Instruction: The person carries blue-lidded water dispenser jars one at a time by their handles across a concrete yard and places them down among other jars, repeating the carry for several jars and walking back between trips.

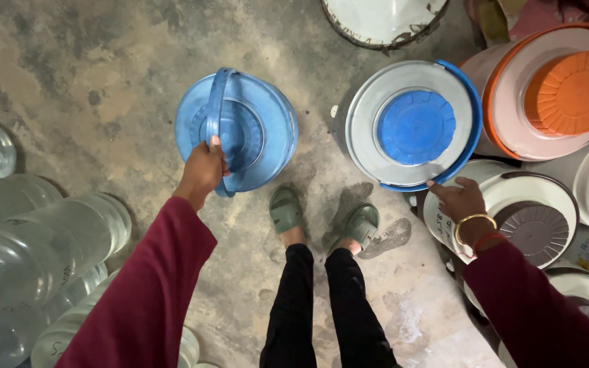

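Left grip closed on blue bucket handle, right grip loose, touching grey lid

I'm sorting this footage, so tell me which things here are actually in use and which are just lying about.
In use:
- blue bucket, carried by its handle in the left hand
- grey-lidded bucket, its rim touched by the right hand

Lying about:
- orange-lidded bucket
- white buckets at right
- clear water jugs at left
- white tub at top
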